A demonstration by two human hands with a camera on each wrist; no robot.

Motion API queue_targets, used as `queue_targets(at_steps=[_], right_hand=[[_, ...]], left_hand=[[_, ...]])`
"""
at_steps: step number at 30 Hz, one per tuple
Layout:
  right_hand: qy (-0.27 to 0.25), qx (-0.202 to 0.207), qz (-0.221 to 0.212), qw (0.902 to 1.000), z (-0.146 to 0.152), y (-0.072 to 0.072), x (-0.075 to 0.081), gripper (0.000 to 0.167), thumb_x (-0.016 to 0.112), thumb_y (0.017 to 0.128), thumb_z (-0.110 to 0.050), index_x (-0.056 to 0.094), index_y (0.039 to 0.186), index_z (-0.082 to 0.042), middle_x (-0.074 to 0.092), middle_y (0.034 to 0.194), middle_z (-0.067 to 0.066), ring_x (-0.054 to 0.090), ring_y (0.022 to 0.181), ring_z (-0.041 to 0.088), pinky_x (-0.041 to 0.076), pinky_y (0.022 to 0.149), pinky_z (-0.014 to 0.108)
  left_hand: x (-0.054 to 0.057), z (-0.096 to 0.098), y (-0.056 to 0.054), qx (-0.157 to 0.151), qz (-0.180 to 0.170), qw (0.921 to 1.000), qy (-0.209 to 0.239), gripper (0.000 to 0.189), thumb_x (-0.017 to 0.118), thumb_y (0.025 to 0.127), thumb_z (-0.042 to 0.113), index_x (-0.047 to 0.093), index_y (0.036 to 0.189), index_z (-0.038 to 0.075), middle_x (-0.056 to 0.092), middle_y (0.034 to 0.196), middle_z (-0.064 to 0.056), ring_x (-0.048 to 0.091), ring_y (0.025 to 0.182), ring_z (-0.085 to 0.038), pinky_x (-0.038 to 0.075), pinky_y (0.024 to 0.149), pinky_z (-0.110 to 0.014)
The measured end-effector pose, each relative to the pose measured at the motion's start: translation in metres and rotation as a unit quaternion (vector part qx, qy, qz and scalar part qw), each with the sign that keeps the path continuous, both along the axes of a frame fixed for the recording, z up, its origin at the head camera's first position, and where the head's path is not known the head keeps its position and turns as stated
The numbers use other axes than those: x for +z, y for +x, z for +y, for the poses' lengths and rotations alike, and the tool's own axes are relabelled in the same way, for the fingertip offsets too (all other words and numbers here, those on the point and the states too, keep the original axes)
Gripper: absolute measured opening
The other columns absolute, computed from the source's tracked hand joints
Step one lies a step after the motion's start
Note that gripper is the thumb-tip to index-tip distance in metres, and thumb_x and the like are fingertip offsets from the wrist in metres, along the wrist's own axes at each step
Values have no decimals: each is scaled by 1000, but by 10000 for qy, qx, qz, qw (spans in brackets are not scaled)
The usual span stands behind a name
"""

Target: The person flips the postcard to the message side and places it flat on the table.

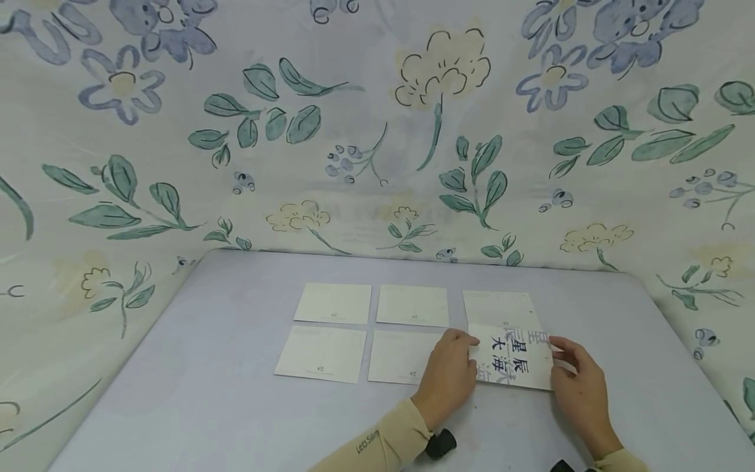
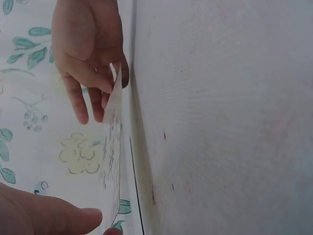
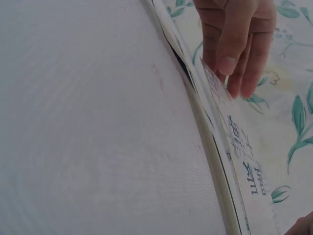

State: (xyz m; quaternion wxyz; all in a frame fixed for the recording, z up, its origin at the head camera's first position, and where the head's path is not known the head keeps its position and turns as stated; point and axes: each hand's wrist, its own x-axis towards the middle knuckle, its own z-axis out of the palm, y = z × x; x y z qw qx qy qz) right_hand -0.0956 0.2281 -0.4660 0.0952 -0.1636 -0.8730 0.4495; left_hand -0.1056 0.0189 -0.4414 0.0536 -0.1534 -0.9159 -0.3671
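A postcard printed with large dark Chinese characters lies between both hands at the right of the head view. My left hand pinches its left edge, while my right hand grips the right edge between thumb and fingers. In the left wrist view the postcard appears nearly edge-on, with the right hand at its far end. The right wrist view shows the left hand at the card's other end and its printed face. Just beyond it is a plain white card, its lower edge overlapped by the postcard.
Several more white cards lie in two rows on the pale table, including one at upper left and one at lower left. The left forearm covers part of a lower card. A flowered cloth hangs behind the table.
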Motion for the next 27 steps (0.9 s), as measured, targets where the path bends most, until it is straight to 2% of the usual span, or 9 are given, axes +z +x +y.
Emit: queue_targets(at_steps=[4,15,22,27], right_hand=[[-138,-25,122,9998,-1,1,1,51,46,88,9,52,138,2,54,136,21,53,122,35,35,72,0],[-294,-139,306,9990,-2,-1,1,48,50,90,8,52,137,1,56,135,18,54,120,29,37,74,-1],[-243,-180,386,9988,-3,-1,-1,47,52,92,5,52,139,2,58,133,19,56,117,27,37,78,-1],[-339,-141,464,9982,-3,-1,-1,45,53,92,6,52,138,4,60,126,21,56,109,20,38,80,-1]], left_hand=[[-2,0,-1,29,5,10000,83,29,65,91,-4,70,119,2,61,123,-11,63,114,-22,53,95,-31],[-1,0,-4,145,3,9993,345,33,60,91,-8,70,120,5,58,126,-10,62,112,-20,53,94,-30],[-1,-3,-6,127,165,9988,448,35,61,90,-10,69,121,5,58,125,-11,64,98,-15,54,83,-24],[-1,-3,-7,139,151,9985,516,40,62,90,-10,63,128,3,58,125,-11,63,97,-13,53,80,-22]])
